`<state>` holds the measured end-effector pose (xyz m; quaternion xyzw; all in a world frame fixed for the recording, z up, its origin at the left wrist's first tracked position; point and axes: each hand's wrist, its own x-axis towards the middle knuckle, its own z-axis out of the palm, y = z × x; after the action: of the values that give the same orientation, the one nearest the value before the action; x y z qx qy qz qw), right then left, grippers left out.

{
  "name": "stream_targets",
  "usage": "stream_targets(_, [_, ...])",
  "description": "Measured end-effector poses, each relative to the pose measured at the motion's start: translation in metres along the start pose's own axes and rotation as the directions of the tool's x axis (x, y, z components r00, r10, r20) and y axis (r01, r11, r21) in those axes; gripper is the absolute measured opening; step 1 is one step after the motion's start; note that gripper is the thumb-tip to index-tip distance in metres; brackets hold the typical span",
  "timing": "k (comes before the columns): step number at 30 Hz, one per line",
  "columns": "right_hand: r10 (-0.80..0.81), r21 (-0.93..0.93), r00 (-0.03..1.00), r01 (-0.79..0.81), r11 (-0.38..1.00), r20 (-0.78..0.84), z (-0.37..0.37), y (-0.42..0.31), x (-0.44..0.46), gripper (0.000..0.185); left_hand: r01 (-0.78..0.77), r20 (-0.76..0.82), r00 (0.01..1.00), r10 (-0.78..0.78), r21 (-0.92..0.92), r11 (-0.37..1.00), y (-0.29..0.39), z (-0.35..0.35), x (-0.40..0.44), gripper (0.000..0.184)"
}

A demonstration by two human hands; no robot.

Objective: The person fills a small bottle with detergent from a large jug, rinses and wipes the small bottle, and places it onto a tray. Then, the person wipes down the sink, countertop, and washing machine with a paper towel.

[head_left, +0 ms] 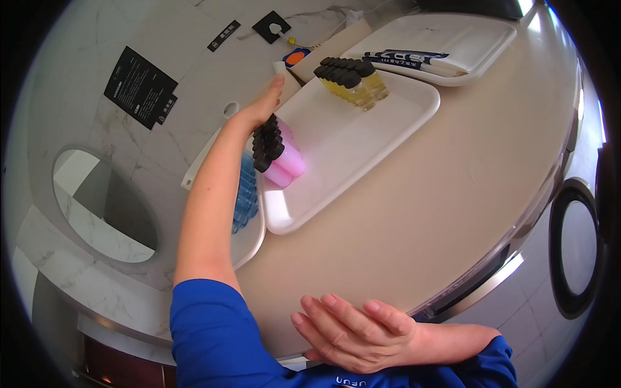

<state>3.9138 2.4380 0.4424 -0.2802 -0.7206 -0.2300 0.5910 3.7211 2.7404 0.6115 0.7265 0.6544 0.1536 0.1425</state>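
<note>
My left hand (264,107) reaches over the far edge of a white tray (343,155), its fingers stretched out and seen side-on. Right below it stand rows of small pink bottles (284,165) with black caps; whether the hand touches them I cannot tell. Farther along the same tray is a group of small yellow bottles (352,87), also black-capped. Close to my body, my right hand (362,333) hovers by the counter's near edge with its fingers extended, holding nothing. Blue bottles (246,197) are partly hidden behind my left forearm.
The blue bottles lie in a second white tray (253,251) on the left. A third tray (479,39) at the far end holds dark printed packets (414,61). All stand on a beige counter (401,213). A marble wall (187,71) with a socket (275,28) rises behind.
</note>
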Motion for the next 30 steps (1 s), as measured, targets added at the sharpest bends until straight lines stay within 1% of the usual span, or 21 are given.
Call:
stream_targets(1, [0.002, 0.000, 1.000, -0.002, 1.000, 0.000, 0.000, 0.000, 0.000, 0.037, -0.116, -0.024, 0.993, 0.116, 0.014, 0.993, 0.003, 0.004, -0.001, 0.091])
stream_targets(2, [0.000, 0.001, 1.000, 0.000, 1.000, 0.000, 0.001, 0.000, 0.000, 0.037, -0.115, -0.024, 0.993, 0.115, 0.016, 0.993, 0.009, 0.007, 0.002, 0.091])
stream_targets(4, [-0.005, 0.017, 1.000, 0.005, 1.000, 0.001, 0.000, -0.001, 0.000, 0.037, 0.045, 0.189, 0.977, -0.102, 0.286, 0.957, 0.025, 0.011, 0.007, 0.079])
stream_targets(5, [-0.009, 0.018, 1.000, 0.009, 1.000, 0.014, 0.000, -0.001, -0.001, 0.036, 0.051, 0.184, 0.977, -0.107, 0.285, 0.957, 0.034, 0.017, 0.003, 0.079])
stream_targets(6, [-0.012, 0.016, 1.000, 0.012, 1.000, 0.026, 0.000, -0.001, -0.001, 0.036, 0.084, 0.165, 0.955, -0.246, 0.646, 0.759, 0.044, 0.022, 0.000, 0.068])
stream_targets(7, [-0.014, 0.016, 1.000, 0.014, 1.000, 0.025, -0.001, -0.001, -0.002, 0.036, 0.080, 0.092, 0.927, -0.365, 0.899, 0.431, 0.052, 0.026, -0.003, 0.057])
stream_targets(8, [-0.018, 0.020, 0.999, 0.018, 1.000, 0.032, -0.001, 0.000, -0.002, 0.036, 0.081, 0.091, 0.927, -0.363, 0.899, 0.431, 0.056, 0.029, -0.008, 0.057])
stream_targets(10, [-0.020, 0.020, 0.999, 0.019, 1.000, 0.038, -0.002, 0.002, -0.003, 0.036, 0.026, 0.104, 0.909, -0.405, 0.953, 0.303, 0.061, 0.035, -0.017, 0.048])
stream_targets(11, [-0.029, 0.024, 0.999, 0.028, 0.999, 0.042, -0.003, 0.002, -0.003, 0.036, 0.023, 0.106, 0.909, -0.403, 0.953, 0.303, 0.059, 0.036, -0.013, 0.048])
stream_targets(13, [-0.032, 0.030, 0.998, 0.031, 0.999, 0.051, -0.003, 0.003, -0.004, 0.036, -0.019, 0.128, 0.891, -0.435, 0.969, 0.245, 0.054, 0.038, -0.009, 0.048])
stream_targets(14, [-0.035, 0.024, 0.998, 0.034, 0.999, 0.047, -0.002, 0.002, -0.004, 0.037, -0.023, 0.132, 0.889, -0.438, 0.969, 0.247, 0.055, 0.039, -0.006, 0.048])
stream_targets(16, [-0.042, 0.022, 0.998, 0.042, 0.999, 0.044, -0.001, 0.002, -0.004, 0.037, 0.028, 0.121, 0.834, -0.539, 0.965, 0.261, 0.057, 0.037, -0.003, 0.048])
stream_targets(17, [-0.044, 0.020, 0.998, 0.043, 0.999, 0.041, -0.001, 0.002, -0.004, 0.037, 0.032, 0.119, 0.832, -0.541, 0.965, 0.261, 0.057, 0.036, -0.005, 0.048])
stream_targets(19, [-0.050, 0.017, 0.998, 0.049, 0.999, 0.035, 0.000, 0.002, -0.004, 0.037, 0.061, 0.090, 0.881, -0.465, 0.952, 0.300, 0.056, 0.035, -0.006, 0.047])
stream_targets(20, [-0.050, 0.019, 0.998, 0.049, 0.999, 0.037, -0.001, 0.002, -0.003, 0.037, 0.064, 0.088, 0.881, -0.465, 0.952, 0.300, 0.055, 0.032, -0.005, 0.047])
stream_targets(22, [-0.052, 0.022, 0.998, 0.051, 0.998, 0.038, -0.001, 0.003, -0.003, 0.037, 0.108, 0.081, 0.925, -0.371, 0.880, 0.462, 0.054, 0.025, -0.003, 0.051])
stream_targets(23, [-0.060, 0.018, 0.997, 0.059, 0.998, 0.039, -0.002, 0.004, -0.003, 0.036, 0.112, 0.078, 0.925, -0.372, 0.880, 0.462, 0.051, 0.020, -0.003, 0.051])
stream_targets(24, [-0.068, 0.015, 0.997, 0.068, 0.998, 0.041, -0.002, 0.004, -0.003, 0.036, 0.045, 0.078, 0.983, -0.167, 0.779, 0.625, 0.047, 0.013, -0.004, 0.054])
stream_targets(27, [-0.085, 0.031, 0.995, 0.084, 0.996, 0.052, -0.003, 0.006, -0.003, 0.036, 0.001, -0.035, 0.999, 0.025, 0.609, 0.793, 0.028, -0.022, 0.005, 0.060])
stream_targets(29, [-0.085, 0.038, 0.995, 0.083, 0.996, 0.057, -0.003, 0.005, -0.004, 0.036, -0.090, 0.039, 0.996, 0.083, 0.599, 0.796, 0.036, -0.041, -0.009, 0.075])
stream_targets(30, [-0.084, 0.042, 0.995, 0.082, 0.996, 0.061, -0.003, 0.005, -0.004, 0.036, -0.089, 0.036, 0.996, 0.085, 0.600, 0.795, 0.042, -0.041, -0.022, 0.075])
